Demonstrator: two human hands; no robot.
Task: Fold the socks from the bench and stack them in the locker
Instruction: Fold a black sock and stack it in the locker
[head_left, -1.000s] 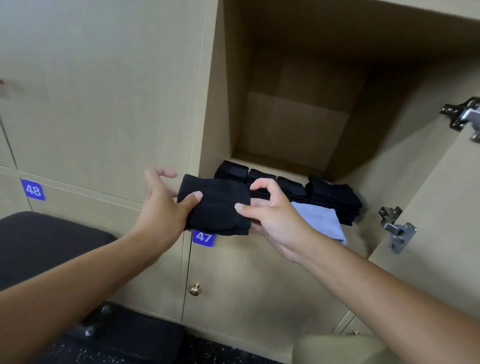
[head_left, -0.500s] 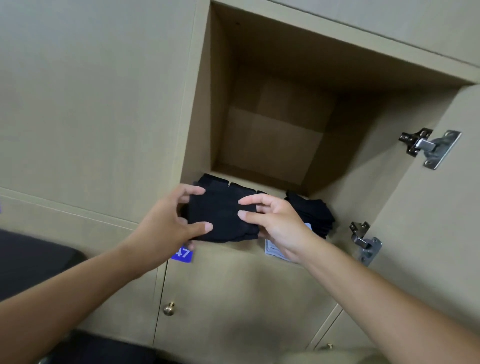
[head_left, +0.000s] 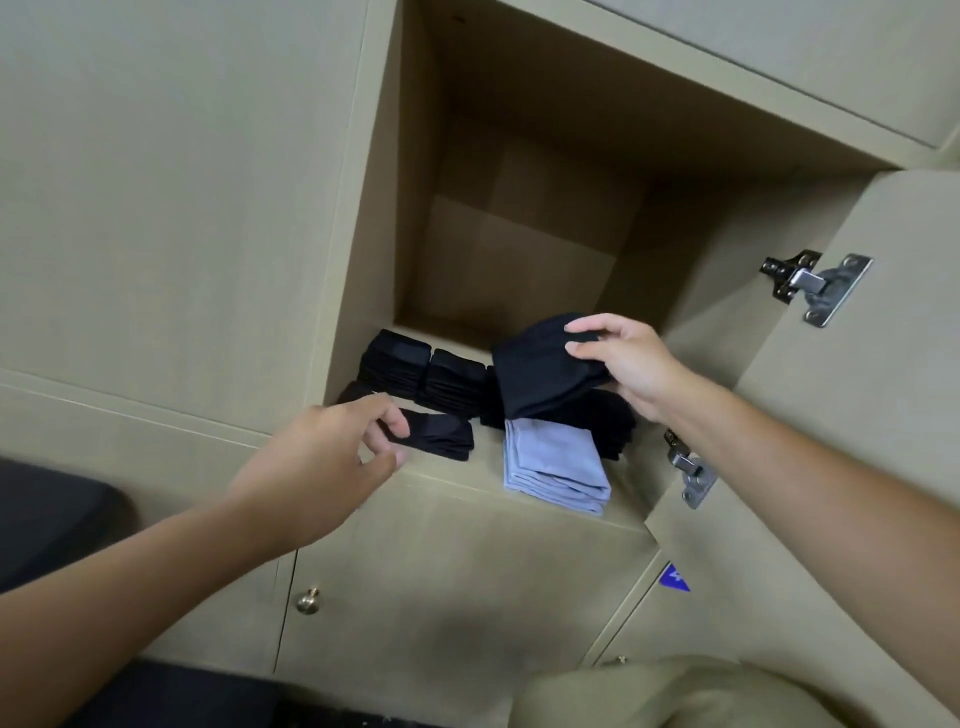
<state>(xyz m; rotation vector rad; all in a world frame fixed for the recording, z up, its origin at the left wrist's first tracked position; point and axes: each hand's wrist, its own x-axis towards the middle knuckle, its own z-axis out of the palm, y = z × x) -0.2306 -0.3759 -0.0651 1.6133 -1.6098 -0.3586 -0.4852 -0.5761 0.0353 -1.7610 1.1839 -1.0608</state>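
Note:
My right hand (head_left: 631, 366) pinches a folded black sock (head_left: 540, 371) and holds it above a stack of black socks (head_left: 605, 423) at the right of the open locker (head_left: 511, 491). Two more black stacks (head_left: 426, 376) stand at the back left. In front of them lies a single folded black sock (head_left: 439, 441), and my left hand (head_left: 322, 460) hovers at its left end with loosely curled fingers touching it. A folded light-blue pair (head_left: 553, 465) lies at the front right of the locker floor.
The locker door (head_left: 852, 415) stands open at the right, with two metal hinges (head_left: 810, 286) on its inner edge. A closed door with a brass knob (head_left: 308, 600) sits below. The dark bench (head_left: 47, 519) is at the far left.
Both hands held the folded black sock together in front of the locker. Now my right hand alone has carried it inside to the right, and my left hand has let go and dropped lower left.

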